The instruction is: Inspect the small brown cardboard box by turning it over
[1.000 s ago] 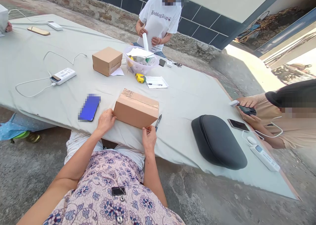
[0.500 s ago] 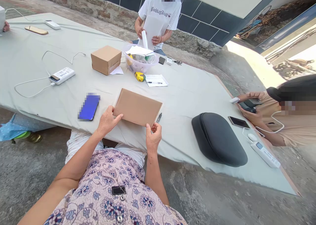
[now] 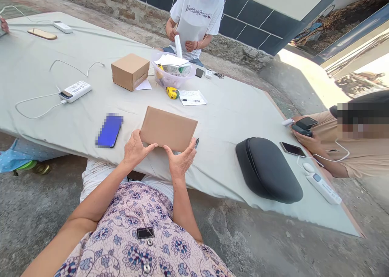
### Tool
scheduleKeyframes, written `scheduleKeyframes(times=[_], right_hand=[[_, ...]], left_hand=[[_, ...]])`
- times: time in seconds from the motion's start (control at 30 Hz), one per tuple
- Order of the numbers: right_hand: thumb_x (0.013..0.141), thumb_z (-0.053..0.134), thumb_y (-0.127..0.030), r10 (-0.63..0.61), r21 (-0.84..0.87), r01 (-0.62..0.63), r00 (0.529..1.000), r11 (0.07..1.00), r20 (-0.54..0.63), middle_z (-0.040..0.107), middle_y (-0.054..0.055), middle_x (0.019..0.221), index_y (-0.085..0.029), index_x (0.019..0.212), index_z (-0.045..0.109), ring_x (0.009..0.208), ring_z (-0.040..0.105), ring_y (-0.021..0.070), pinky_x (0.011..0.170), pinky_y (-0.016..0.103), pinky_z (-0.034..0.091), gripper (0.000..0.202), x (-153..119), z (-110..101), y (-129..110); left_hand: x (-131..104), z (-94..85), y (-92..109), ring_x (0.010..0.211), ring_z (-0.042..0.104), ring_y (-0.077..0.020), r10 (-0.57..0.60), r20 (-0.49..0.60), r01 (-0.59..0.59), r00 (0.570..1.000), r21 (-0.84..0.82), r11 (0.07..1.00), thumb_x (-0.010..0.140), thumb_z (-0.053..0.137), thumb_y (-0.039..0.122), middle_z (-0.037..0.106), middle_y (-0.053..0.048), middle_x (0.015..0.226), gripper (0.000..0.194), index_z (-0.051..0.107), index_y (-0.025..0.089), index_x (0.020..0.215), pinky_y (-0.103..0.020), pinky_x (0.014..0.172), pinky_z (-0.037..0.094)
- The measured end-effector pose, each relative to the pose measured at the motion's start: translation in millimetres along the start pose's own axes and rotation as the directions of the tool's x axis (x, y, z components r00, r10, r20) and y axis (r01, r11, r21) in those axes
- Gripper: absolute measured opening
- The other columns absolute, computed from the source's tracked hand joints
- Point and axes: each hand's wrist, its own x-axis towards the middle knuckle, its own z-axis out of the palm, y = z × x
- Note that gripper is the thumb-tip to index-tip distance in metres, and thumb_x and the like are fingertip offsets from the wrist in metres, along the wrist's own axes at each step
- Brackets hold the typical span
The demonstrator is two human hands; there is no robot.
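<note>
A brown notebook (image 3: 169, 129) with a plain cover, closed, is in front of me at the table's near side. My left hand (image 3: 136, 148) grips its lower left corner, the thumb lying along the near edge. At the lower right corner my right hand (image 3: 180, 158) holds it, with the thumb at the near edge and the fingers around the right side. A dark pen (image 3: 197, 143) lies just right of the notebook, partly hidden by my right hand. Left of my left hand rests a phone (image 3: 108, 131) with a blue screen.
The cloth-covered table (image 3: 219, 119) bears a cardboard box (image 3: 129, 72), a plastic basket (image 3: 173, 80), a tape measure (image 3: 172, 92), a written sheet (image 3: 194, 98), a white power bank (image 3: 75, 91) with cable and a black case (image 3: 269, 169). People sit opposite (image 3: 194, 22) and at right (image 3: 361, 147).
My right hand has shifted left and up on the notebook, its thumb now along the near edge toward my left thumb. The notebook has moved slightly.
</note>
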Motion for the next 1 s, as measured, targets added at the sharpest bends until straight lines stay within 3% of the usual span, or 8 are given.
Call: scheduleKeyframes(times=[0.1, 0.2, 0.47, 0.57, 0.73, 0.9, 1.0], right_hand=[[0.072, 0.071, -0.080, 0.007, 0.027, -0.007, 1.000, 1.000, 0.005, 0.052, 0.026, 0.140, -0.018, 0.159, 0.022, 0.127, 0.052, 0.0421, 0.105, 0.061, 0.046, 0.118, -3, -2, -2], [0.074, 0.069, -0.079, 0.005, 0.056, -0.005, 1.000, 0.998, -0.001, 0.054, 0.025, 0.137, -0.018, 0.158, 0.024, 0.123, 0.055, 0.0396, 0.105, 0.058, 0.047, 0.113, -8, -3, -3], [0.074, 0.071, -0.076, 0.010, 0.066, -0.011, 1.000, 0.998, 0.012, 0.057, 0.023, 0.132, -0.020, 0.157, 0.030, 0.123, 0.056, 0.0400, 0.102, 0.058, 0.049, 0.109, -14, -1, -8], [0.075, 0.073, -0.072, 0.019, 0.109, -0.021, 1.000, 0.994, 0.020, 0.060, 0.020, 0.127, -0.022, 0.156, 0.032, 0.116, 0.060, 0.0358, 0.099, 0.053, 0.052, 0.104, -13, -2, -7], [0.084, 0.069, -0.058, 0.051, 0.309, -0.062, 0.998, 0.949, 0.044, 0.068, 0.010, 0.103, -0.019, 0.151, 0.042, 0.093, 0.066, 0.0243, 0.090, 0.044, 0.057, 0.082, -7, -6, 6], [0.084, 0.069, -0.051, 0.089, 0.519, -0.122, 0.992, 0.846, 0.088, 0.074, 0.007, 0.099, -0.018, 0.134, 0.058, 0.089, 0.070, 0.0198, 0.089, 0.040, 0.061, 0.060, -6, -7, 21], [0.082, 0.071, -0.049, 0.087, 0.575, -0.145, 0.988, 0.805, 0.128, 0.075, 0.006, 0.098, -0.018, 0.132, 0.060, 0.088, 0.072, 0.0189, 0.088, 0.039, 0.061, 0.060, -5, -8, 27]], left_hand=[[-3, 4.4, 5, 0.131, 0.058, -0.0411, -0.011, -0.047, 0.012, 0.999, 0.028, 1.000, 0.067, 0.085, 0.062, 0.055, -0.025, 0.143, 0.112, 0.031, 0.012, 0.151, -0.047, 0.096, 0.056], [-3, 4.7, 9, 0.137, 0.053, -0.0442, -0.045, -0.053, 0.048, 0.998, 0.058, 0.997, 0.062, 0.088, 0.065, 0.051, -0.028, 0.148, 0.126, 0.025, 0.009, 0.156, -0.052, 0.103, 0.053], [-2, 6.9, 8, 0.140, 0.049, -0.0463, -0.049, -0.106, 0.055, 0.993, 0.053, 0.997, 0.055, 0.090, 0.068, 0.048, -0.032, 0.151, 0.137, 0.025, 0.005, 0.158, -0.054, 0.108, 0.050], [-1, 6.9, 6, 0.139, 0.051, -0.0466, -0.046, -0.102, 0.053, 0.994, 0.063, 0.997, 0.057, 0.089, 0.068, 0.049, -0.032, 0.149, 0.135, 0.026, 0.004, 0.158, -0.054, 0.107, 0.050], [4, 4.8, -1, 0.137, 0.053, -0.0463, -0.027, -0.107, 0.034, 0.994, 0.065, 0.997, 0.061, 0.088, 0.068, 0.052, -0.033, 0.146, 0.130, 0.029, 0.003, 0.156, -0.053, 0.109, 0.049], [8, 1.7, -8, 0.138, 0.052, -0.0446, -0.019, -0.093, 0.019, 0.995, -0.001, 1.000, 0.063, 0.087, 0.065, 0.051, -0.030, 0.149, 0.125, 0.029, 0.007, 0.157, -0.052, 0.110, 0.049], [10, -4.0, -9, 0.141, 0.050, -0.0437, -0.044, -0.058, 0.041, 0.997, -0.045, 0.998, 0.064, 0.088, 0.059, 0.050, -0.028, 0.152, 0.122, 0.028, 0.010, 0.157, -0.053, 0.111, 0.048]])
